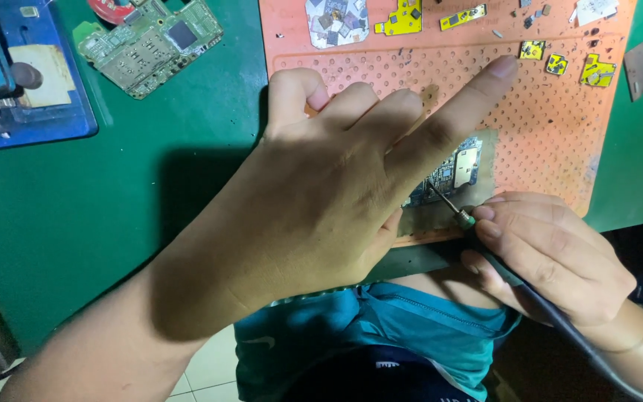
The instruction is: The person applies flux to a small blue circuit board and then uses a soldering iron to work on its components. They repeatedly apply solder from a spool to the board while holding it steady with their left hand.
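Left hand (321, 201) open over circuit board (455, 170), right hand (552, 253) gripping soldering iron (455, 208).

The left hand (321, 193) stretches in from the lower left on a bare forearm, back of the hand up, index finger straight and pointing toward the upper right, the other fingers curled under, thumb tucked low. The right hand (552, 257) comes in from the lower right, fingers bunched in a pen grip, knuckles up, wrist bent inward.
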